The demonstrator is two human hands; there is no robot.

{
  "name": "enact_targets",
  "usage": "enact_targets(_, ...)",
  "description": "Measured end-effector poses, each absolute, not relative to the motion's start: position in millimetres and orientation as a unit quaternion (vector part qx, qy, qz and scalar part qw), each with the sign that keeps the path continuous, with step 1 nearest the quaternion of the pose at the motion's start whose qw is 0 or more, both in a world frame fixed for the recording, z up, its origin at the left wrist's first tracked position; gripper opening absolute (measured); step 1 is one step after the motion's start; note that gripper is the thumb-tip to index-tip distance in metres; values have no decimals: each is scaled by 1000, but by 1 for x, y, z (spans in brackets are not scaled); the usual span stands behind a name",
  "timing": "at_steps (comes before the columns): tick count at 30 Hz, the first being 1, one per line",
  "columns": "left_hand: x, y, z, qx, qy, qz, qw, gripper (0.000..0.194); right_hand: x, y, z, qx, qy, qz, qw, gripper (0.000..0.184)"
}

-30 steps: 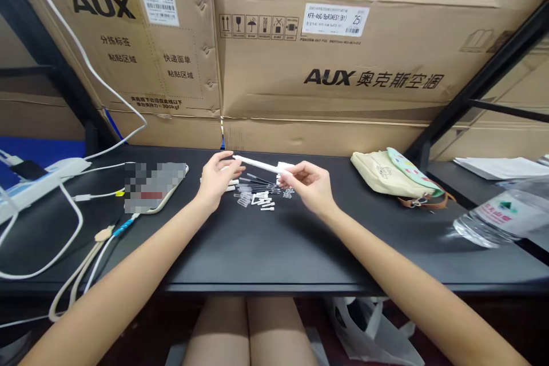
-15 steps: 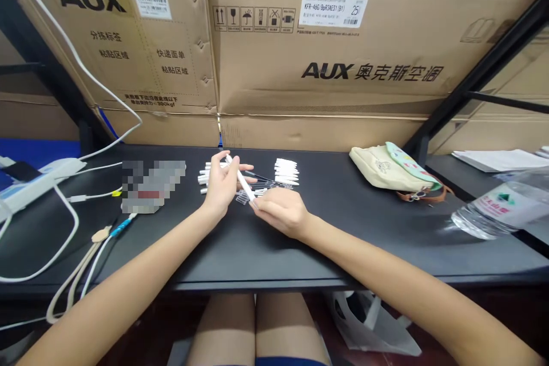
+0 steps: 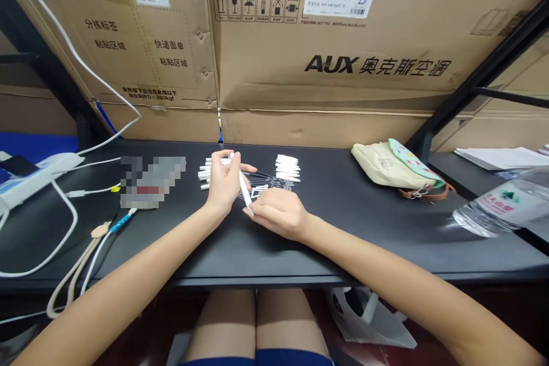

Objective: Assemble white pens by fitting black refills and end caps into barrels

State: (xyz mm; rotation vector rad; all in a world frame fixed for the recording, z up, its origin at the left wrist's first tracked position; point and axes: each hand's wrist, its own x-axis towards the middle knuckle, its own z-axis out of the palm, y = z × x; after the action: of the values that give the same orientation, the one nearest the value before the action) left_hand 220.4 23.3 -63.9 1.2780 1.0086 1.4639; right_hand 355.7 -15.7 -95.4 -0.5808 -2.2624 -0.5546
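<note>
A white pen [image 3: 243,187] slants between my two hands above the black desk. My left hand [image 3: 224,180] grips its upper part between thumb and fingers. At its lower end, the fingers of my right hand [image 3: 278,211] are closed on the pen. Behind my left hand lie several white pen barrels [image 3: 205,174], partly covered by the hand. Thin dark refills [image 3: 268,176] lie between the hands, farther back. Several short white tapered pen parts [image 3: 287,168] are lined up beyond my right hand. Small clear and white pieces [image 3: 259,190] show between my hands, partly hidden.
A blurred-out grey object [image 3: 154,180] and white cables lie left, by a power strip [image 3: 43,174]. To the right are a cream pouch [image 3: 380,164] and a water bottle [image 3: 501,206] on its side. Large cardboard boxes [image 3: 266,80] stand behind the desk [image 3: 343,251].
The pen has turned a little more upright, its lower end shifting slightly left. My right hand has moved slightly left with it. The camera view has shifted a little.
</note>
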Motion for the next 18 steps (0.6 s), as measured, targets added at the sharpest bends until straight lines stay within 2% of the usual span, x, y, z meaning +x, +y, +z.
enact_targets(6,220,22,-64,517,412,584,470,25,354,-18,-89,-194,-855,-244,414,27)
enact_targets(18,219,21,-62,511,415,587,472,21,353,-20,-86,-197,-861,-241,401,26)
